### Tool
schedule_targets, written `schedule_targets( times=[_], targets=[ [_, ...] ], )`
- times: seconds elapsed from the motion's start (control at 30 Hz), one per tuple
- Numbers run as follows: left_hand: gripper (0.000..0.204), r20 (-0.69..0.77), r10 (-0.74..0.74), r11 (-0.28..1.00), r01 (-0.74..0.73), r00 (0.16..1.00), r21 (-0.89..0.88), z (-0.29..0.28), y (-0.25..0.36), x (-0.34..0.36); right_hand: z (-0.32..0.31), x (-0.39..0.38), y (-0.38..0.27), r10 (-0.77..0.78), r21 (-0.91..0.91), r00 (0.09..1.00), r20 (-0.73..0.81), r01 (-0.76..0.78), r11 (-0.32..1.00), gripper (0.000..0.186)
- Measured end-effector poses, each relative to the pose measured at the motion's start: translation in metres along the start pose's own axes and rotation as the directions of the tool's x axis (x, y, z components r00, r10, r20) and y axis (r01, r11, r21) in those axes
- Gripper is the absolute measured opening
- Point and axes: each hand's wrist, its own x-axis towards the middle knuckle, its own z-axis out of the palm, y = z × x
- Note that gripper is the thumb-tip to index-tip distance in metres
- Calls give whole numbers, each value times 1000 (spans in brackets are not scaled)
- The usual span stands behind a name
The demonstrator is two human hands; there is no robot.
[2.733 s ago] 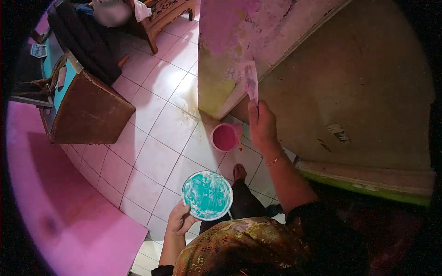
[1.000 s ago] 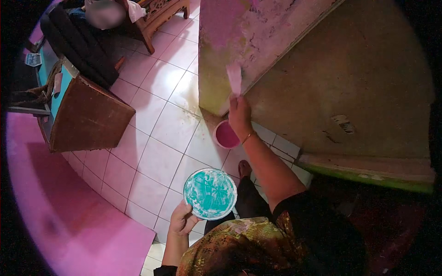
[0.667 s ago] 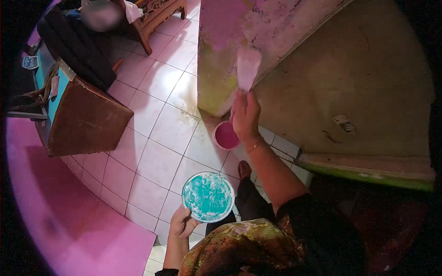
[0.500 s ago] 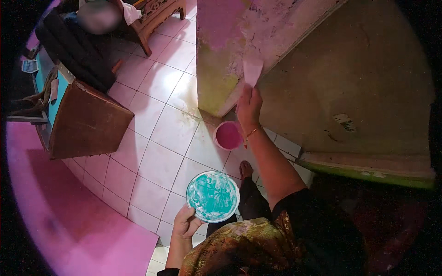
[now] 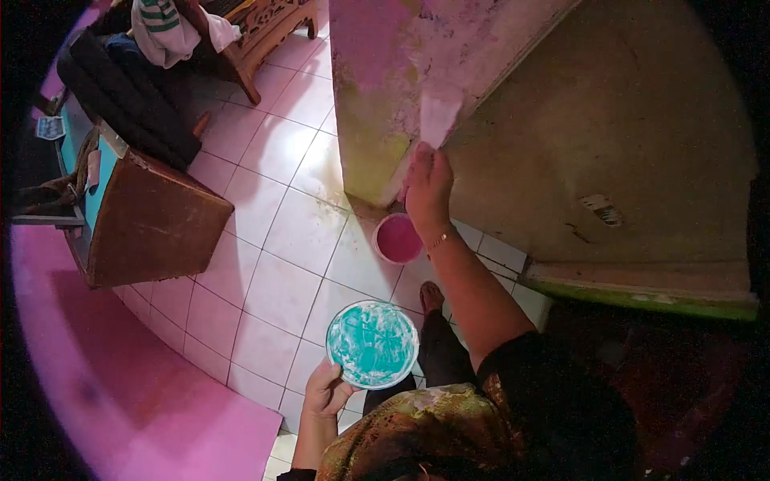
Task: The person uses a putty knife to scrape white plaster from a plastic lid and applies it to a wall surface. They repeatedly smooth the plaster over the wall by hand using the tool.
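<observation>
Nearby, scraper [image 5: 439, 117] at patchy wall [image 5: 373, 88], pink bucket [image 5: 377, 247] near foot [image 5: 431, 297], brown cabinet [image 5: 156, 212]

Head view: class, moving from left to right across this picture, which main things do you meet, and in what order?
Brown box-shaped furniture → left hand → round turquoise disc → pale scraper → whitish patch on the brown panel.

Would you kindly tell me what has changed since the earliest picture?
The right hand has shifted left and upward in frame, its pale pink scraper turned more broadside. Nothing was released: the left hand keeps the white-smeared turquoise disc; the round pink bucket stays on the tiles.
</observation>
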Motion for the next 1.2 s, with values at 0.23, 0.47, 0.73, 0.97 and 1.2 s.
schedule_targets(
  times=[0.23, 0.47, 0.73, 0.97, 1.2],
  targets=[
    [65, 1, -5, 1000, 5, 1000, 24, 7, -1, -1, -32, -64, 115, 210, -254, 977, 38, -194, 947, 32],
    [69, -76, 42, 999, -42, 996, 4, -1, -6, 0, -3, -15, 20, -298, -438, 950, 98, 310, 844, 32],
    [72, -61, -14, 998, 18, 998, 58, 5, -3, -2, -53, -77, 114, 177, -706, 972, 153, -17, 708, 32],
    [67, 67, 26, 997, -31, 997, 72, -5, 3, 7, -120, -159, 64, 556, -591, 670, 493, -211, 778, 26],
    [63, 161, -56, 976, 20, 985, 217, -4, 24, 25, -156, -176, -31, 560, 56, 195, 805, -965, 256, 20]
  ],
)
